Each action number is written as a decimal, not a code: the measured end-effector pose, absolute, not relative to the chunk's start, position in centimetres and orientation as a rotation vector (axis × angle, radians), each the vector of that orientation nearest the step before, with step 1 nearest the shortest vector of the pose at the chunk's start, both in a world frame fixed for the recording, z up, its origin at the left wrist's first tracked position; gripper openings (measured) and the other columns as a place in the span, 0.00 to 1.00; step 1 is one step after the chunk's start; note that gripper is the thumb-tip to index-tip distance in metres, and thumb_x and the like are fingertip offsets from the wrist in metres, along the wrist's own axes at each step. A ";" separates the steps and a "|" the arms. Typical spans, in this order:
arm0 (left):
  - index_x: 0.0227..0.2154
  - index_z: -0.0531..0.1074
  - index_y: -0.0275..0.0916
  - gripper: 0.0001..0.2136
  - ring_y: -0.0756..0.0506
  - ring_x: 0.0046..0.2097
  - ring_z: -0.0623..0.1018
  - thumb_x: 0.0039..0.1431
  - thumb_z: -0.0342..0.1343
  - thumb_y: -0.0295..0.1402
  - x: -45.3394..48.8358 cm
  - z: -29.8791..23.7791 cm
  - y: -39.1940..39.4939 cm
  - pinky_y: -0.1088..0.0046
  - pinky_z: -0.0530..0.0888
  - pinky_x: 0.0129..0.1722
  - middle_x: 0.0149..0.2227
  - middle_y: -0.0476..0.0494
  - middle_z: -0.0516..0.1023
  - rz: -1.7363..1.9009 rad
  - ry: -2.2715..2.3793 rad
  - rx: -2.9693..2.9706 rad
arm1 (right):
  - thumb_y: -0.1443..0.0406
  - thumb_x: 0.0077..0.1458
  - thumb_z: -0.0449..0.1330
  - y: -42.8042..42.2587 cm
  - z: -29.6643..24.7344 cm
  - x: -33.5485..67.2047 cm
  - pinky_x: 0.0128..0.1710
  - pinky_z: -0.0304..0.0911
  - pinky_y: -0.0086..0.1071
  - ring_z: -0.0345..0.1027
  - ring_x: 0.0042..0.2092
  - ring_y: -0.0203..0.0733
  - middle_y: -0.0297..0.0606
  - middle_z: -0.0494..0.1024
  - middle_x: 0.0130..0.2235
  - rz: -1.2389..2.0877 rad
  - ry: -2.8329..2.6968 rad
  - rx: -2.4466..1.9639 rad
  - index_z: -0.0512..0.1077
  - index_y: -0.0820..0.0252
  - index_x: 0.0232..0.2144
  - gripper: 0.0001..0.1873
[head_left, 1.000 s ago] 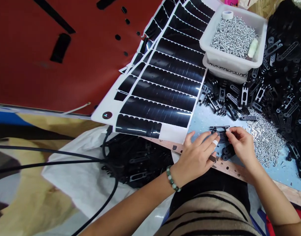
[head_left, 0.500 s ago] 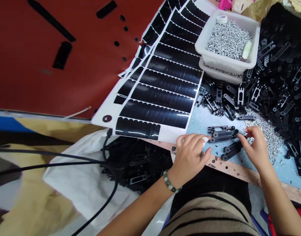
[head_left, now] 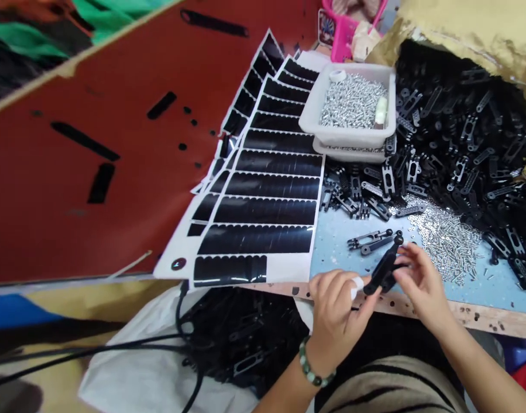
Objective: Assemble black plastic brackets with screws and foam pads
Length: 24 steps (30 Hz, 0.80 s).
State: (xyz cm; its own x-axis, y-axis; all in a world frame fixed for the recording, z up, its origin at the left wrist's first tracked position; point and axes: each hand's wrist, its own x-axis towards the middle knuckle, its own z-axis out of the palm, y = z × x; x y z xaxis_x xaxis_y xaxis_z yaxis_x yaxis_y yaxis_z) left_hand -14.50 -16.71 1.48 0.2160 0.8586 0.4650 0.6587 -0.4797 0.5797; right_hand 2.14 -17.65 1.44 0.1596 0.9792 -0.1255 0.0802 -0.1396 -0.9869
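My left hand (head_left: 338,304), with a white wrap on one finger, pinches the lower end of a slim black plastic arm (head_left: 384,265) with a ball-shaped tip. The arm is raised at a slant above the front edge of the table. Against its right side is a second black plastic arm (head_left: 389,282), partly covered; my right hand (head_left: 421,287) has thumb and fingers closed on it. On the blue tabletop just behind lie a slotted grey-black arm (head_left: 368,238) and another black arm (head_left: 377,245), side by side.
Loose screws and nuts (head_left: 447,241) lie right of my hands, before a large heap of black parts (head_left: 464,137). A white tub (head_left: 306,123) of screws stands behind. Sheets of black stickers (head_left: 263,212) lie left. Below the edge is a sack of black parts (head_left: 241,327).
Both hands have closed on black arms that lay on the tabletop and lifted them toward the front edge. The camera view has shifted, showing more of the back of the table.
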 end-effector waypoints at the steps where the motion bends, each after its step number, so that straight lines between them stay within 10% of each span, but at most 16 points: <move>1: 0.33 0.69 0.38 0.02 0.44 0.36 0.73 0.60 0.55 0.30 -14.3 2.0 -16.8 0.64 0.65 0.41 0.30 0.46 0.74 1.148 1.429 2.256 | 0.59 0.52 0.63 -17.5 1.7 1.2 0.43 0.70 0.38 0.70 0.47 0.44 0.44 0.71 0.50 1.268 -1.017 -1.346 0.60 0.52 0.53 0.27; 24: 0.30 0.67 0.40 0.08 0.46 0.31 0.73 0.51 0.61 0.26 -11.4 5.8 -17.6 0.65 0.68 0.38 0.25 0.50 0.72 1.277 1.320 2.482 | 0.55 0.48 0.66 -18.0 5.3 1.5 0.33 0.75 0.37 0.76 0.33 0.41 0.32 0.74 0.31 1.500 -0.635 -0.997 0.66 0.55 0.39 0.19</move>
State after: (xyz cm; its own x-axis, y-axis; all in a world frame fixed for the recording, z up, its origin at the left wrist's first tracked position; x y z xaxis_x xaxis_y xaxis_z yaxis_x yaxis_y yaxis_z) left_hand -11.38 -17.56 5.84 0.2926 0.7091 0.6416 0.6647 -0.6332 0.3967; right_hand 1.54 -17.98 5.32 0.0308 0.9721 -0.2324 -0.5097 -0.1847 -0.8403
